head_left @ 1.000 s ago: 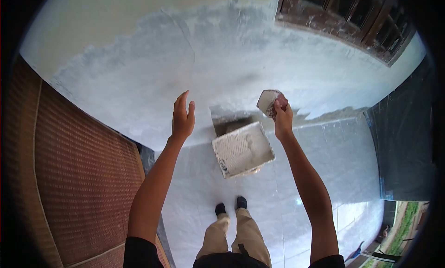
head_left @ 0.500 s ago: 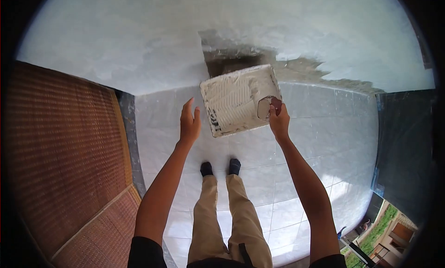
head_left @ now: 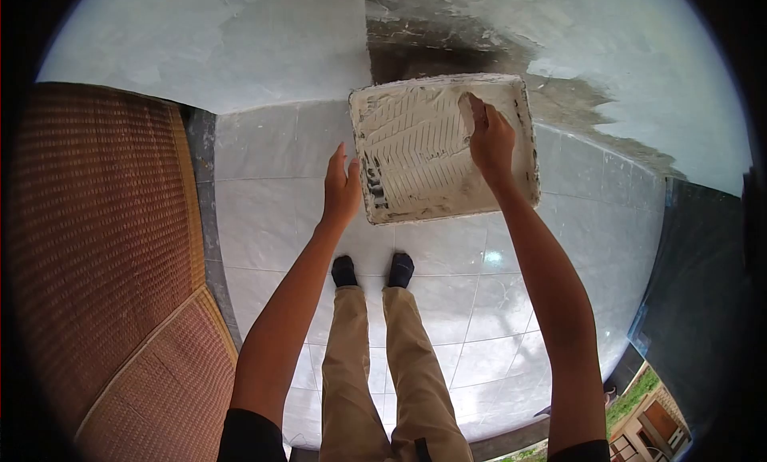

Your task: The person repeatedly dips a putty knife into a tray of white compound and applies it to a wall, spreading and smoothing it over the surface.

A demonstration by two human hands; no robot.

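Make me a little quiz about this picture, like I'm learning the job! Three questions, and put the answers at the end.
1. Which hand holds the scraper, left or right?
2. True or false: the tray has no paste in it.
3. Fill in the gap: the person's trousers are ____ in colour.

Key:
1. Right: the right hand grips it over the tray.
2. False: pale paste is spread across the tray's ridged bottom.
3. Tan.
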